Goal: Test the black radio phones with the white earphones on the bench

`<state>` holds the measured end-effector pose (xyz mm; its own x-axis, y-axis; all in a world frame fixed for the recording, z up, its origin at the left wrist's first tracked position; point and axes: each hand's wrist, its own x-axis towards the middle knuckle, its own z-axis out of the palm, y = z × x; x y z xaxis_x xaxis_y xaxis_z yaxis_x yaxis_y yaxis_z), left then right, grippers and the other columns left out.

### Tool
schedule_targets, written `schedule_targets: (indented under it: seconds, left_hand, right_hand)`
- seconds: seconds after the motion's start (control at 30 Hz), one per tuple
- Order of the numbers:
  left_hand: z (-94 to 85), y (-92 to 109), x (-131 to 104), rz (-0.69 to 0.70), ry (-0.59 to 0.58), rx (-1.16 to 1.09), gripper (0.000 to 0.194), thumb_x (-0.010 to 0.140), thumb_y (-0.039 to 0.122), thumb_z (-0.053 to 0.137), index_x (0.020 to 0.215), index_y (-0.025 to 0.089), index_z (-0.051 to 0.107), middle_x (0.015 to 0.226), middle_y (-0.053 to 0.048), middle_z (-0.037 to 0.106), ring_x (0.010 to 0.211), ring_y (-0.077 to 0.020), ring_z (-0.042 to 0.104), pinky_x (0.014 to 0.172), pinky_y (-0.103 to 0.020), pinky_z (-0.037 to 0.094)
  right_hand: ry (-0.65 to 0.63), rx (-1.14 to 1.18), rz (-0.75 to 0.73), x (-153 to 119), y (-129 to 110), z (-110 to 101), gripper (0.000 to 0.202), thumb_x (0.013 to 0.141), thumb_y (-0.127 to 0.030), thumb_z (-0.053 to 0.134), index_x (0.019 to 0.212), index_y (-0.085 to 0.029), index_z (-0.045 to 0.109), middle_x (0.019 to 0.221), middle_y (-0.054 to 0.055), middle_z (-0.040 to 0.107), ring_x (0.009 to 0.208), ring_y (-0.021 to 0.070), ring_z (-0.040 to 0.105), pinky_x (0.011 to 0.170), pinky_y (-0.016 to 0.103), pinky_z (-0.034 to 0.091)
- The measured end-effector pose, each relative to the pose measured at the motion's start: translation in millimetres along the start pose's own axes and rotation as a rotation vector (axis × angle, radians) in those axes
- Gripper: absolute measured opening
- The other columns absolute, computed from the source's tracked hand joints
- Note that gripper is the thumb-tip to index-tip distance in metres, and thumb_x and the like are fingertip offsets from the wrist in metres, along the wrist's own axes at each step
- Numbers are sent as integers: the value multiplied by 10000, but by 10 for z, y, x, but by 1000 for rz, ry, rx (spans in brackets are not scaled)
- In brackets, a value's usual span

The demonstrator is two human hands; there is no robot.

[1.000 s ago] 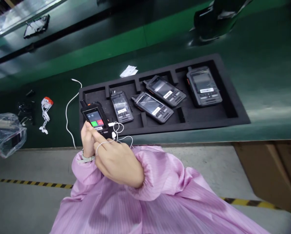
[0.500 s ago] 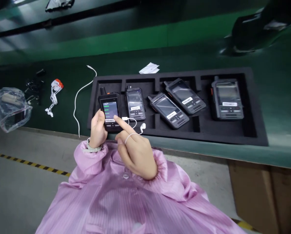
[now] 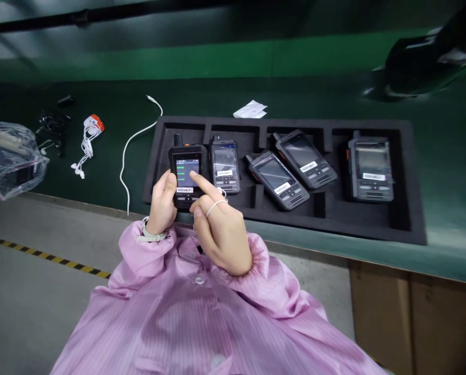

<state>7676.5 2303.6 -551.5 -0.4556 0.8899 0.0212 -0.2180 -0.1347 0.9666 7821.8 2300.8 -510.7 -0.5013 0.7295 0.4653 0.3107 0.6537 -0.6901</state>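
Note:
My left hand (image 3: 163, 202) is closed round the lower left side of a black walkie-talkie (image 3: 188, 194) with a stubby antenna and a lit screen showing green text. My right hand (image 3: 222, 232) points its index finger at that screen, the tip at its right part. Its other fingers are curled in, and a thin white earphone cord (image 3: 216, 204) passes over them; the rest of the cord is mostly hidden. Just beyond, a second walkie-talkie (image 3: 225, 164) lies in a black foam tray (image 3: 417, 208). Several more, such as this walkie-talkie (image 3: 278, 179), rest in its compartments.
Left of the tray lie a white cable (image 3: 124, 161), bundled white earphones (image 3: 86, 146) with an orange tag, dark cords (image 3: 53, 122) and a clear plastic bag (image 3: 14, 161). A folded paper (image 3: 250, 109) sits behind the tray. Cardboard boxes (image 3: 381, 312) stand below the table edge.
The view has shifted a little. My right index finger has moved up the screen from its lower edge. The dangling earbud beside my right hand is now mostly out of sight.

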Motion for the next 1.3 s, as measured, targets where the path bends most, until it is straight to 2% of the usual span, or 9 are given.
schedule_targets:
  seconds: [0.17, 0.33, 0.47, 0.57, 0.67, 0.77, 0.9, 1.13, 1.3]
  left_hand:
    - [0, 0, 14, -4, -9, -5, 484, 843, 659, 692, 939, 188, 742, 975, -73, 765, 1055, -231, 723, 889, -297, 587]
    - [-2, -1, 7, -1, -2, 6, 486, 858, 661, 673, 929, 183, 731, 972, -77, 757, 1049, -230, 722, 877, -299, 586]
    - [-11, -1, 7, -18, 4, 21, 479, 865, 654, 668, 929, 183, 728, 962, -76, 756, 1021, -224, 727, 856, -299, 591]
    - [-19, -30, 19, -5, 5, 6, 454, 881, 631, 664, 944, 186, 730, 949, -69, 753, 1012, -218, 729, 850, -296, 592]
    - [-14, -46, 25, -2, 27, -21, 459, 864, 633, 687, 944, 182, 730, 925, -67, 749, 1003, -220, 728, 846, -301, 596]
    - [4, -15, 19, -10, 31, -9, 495, 837, 658, 702, 931, 174, 727, 907, -67, 746, 983, -220, 728, 844, -308, 598]
    - [21, 41, 8, -31, 12, 28, 517, 817, 690, 698, 905, 181, 720, 891, -61, 745, 972, -217, 727, 848, -306, 595]
    - [9, 5, 11, 9, 10, 1, 449, 866, 634, 684, 926, 192, 733, 933, -57, 754, 994, -199, 724, 885, -289, 579]
    - [-16, -18, 16, 10, -24, 23, 464, 892, 638, 647, 945, 184, 729, 946, -62, 758, 974, -202, 726, 842, -290, 584]
  right_hand:
    - [-28, -13, 15, -21, -18, 1, 269, 1027, -174, 359, 852, -194, 563, 1465, 205, 607, 1022, 226, 750, 857, 348, 591]
    - [6, 62, -8, -39, -34, -25, 236, 997, -154, 396, 835, -202, 561, 1387, 175, 672, 1150, 234, 722, 892, 346, 595]
    - [28, 204, -171, -86, -57, -46, 198, 915, -94, 419, 820, -203, 554, 1057, 117, 777, 982, 207, 763, 721, 292, 596]
    - [4, 234, -255, -108, -59, -25, 191, 877, -83, 412, 805, -205, 542, 784, 58, 714, 831, 198, 754, 618, 274, 567]
    - [-10, 244, -272, -122, -53, 3, 192, 870, -89, 408, 792, -206, 538, 690, 29, 644, 761, 183, 726, 601, 264, 558]
    - [-17, 224, -251, -134, -49, 12, 203, 878, -91, 399, 799, -202, 550, 726, 40, 666, 774, 184, 725, 598, 268, 551]
    - [-7, 140, -143, -144, -39, 8, 213, 909, -103, 407, 860, -193, 594, 1022, 108, 762, 921, 204, 751, 647, 288, 567]
    - [16, 140, -71, -137, 10, 29, 222, 963, -129, 420, 857, -197, 603, 1238, 145, 745, 1099, 212, 746, 852, 307, 605]
    - [210, 194, -22, -148, 70, 34, 235, 988, -163, 430, 865, -205, 626, 1371, 127, 688, 1191, 222, 702, 945, 367, 588]
